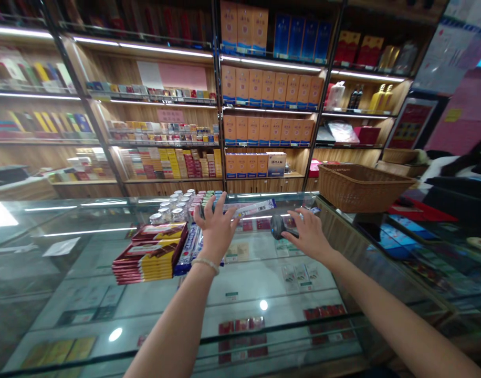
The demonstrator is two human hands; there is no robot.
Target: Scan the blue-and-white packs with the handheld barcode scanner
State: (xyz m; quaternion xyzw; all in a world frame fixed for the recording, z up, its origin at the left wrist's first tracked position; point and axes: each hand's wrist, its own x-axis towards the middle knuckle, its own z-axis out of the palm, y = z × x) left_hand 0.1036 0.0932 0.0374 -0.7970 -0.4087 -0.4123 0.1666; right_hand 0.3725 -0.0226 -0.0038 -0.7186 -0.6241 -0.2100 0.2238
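Note:
My left hand (pixel 217 226), with a pale bracelet at the wrist, hovers with fingers apart beside a row of blue-and-white packets (pixel 190 247). Left of these lie stacks of red-and-yellow packs (pixel 149 254). Behind the hand stand several white-lidded small jars (pixel 177 205) and green-and-pink items (pixel 204 197). A long white-and-blue packet (pixel 256 208) lies between the hands, its left end near my left fingers. My right hand (pixel 309 231) is at a dark round-headed device (pixel 278 227), its fingers curled around the handle end.
The glass counter (pixel 260 278) has goods visible beneath its top. A wicker basket (pixel 358 186) stands at the right back, near a red mat (pixel 433 207) and dark items. Beyond the counter, lit shelves hold orange boxes (pixel 268 86), blue boxes, bottles and small packs.

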